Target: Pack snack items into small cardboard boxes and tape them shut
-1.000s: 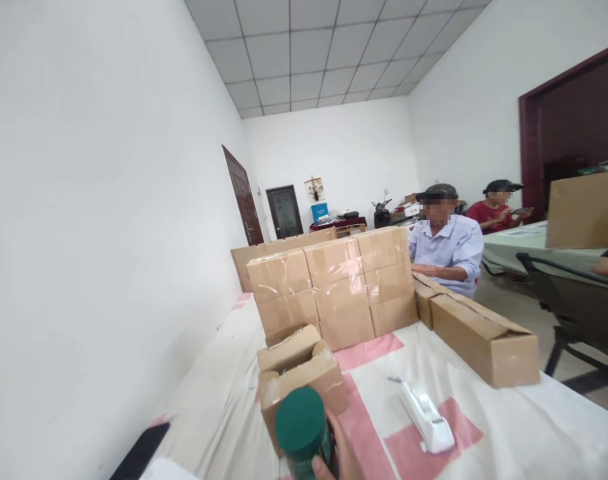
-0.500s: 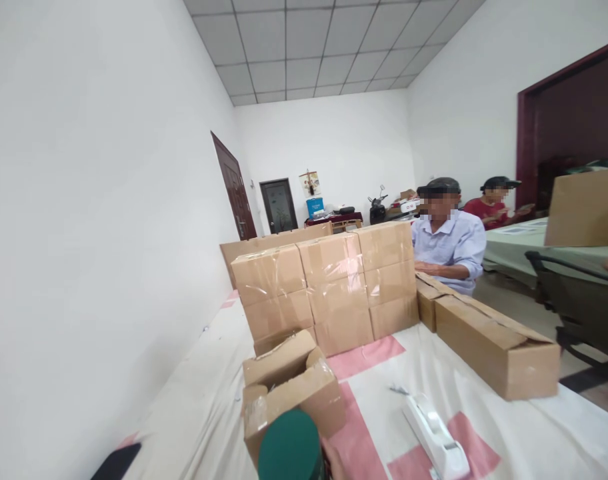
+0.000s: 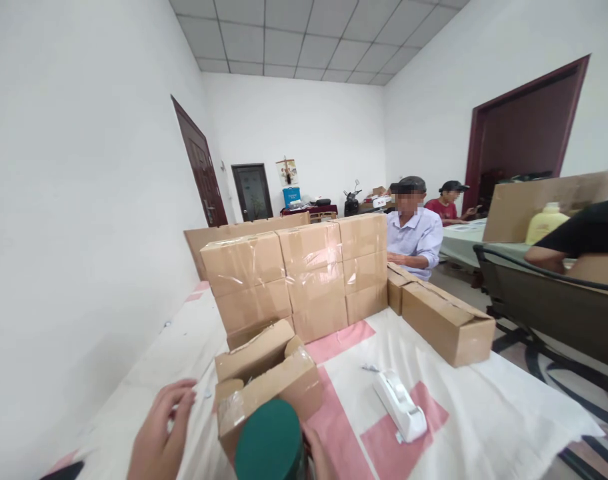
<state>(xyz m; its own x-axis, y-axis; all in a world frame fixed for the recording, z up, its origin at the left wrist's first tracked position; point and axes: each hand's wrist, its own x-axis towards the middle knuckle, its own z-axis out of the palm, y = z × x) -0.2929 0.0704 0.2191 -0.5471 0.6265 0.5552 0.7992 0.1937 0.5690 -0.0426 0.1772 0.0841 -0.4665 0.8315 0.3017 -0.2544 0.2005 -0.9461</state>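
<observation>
My right hand (image 3: 318,460) shows only at the bottom edge, wrapped round a jar with a dark green lid (image 3: 270,443). The jar is held just in front of a small open cardboard box (image 3: 269,383) with its flaps up. My left hand (image 3: 159,433) reaches in from the lower left, fingers bent and apart, holding nothing, close to the box's left side on the white table cover (image 3: 484,413).
A stack of taped cardboard boxes (image 3: 294,273) stands behind the open box. A long open carton (image 3: 447,323) lies at the right. A white tape dispenser (image 3: 399,403) lies on a pink patch. Two seated people (image 3: 414,233) work beyond; a chair (image 3: 549,307) and another person's arm (image 3: 574,237) are at the right.
My left hand has come into view at the lower left beside the open box. The view has swung to the right, and the green-lidded jar stays at the bottom edge.
</observation>
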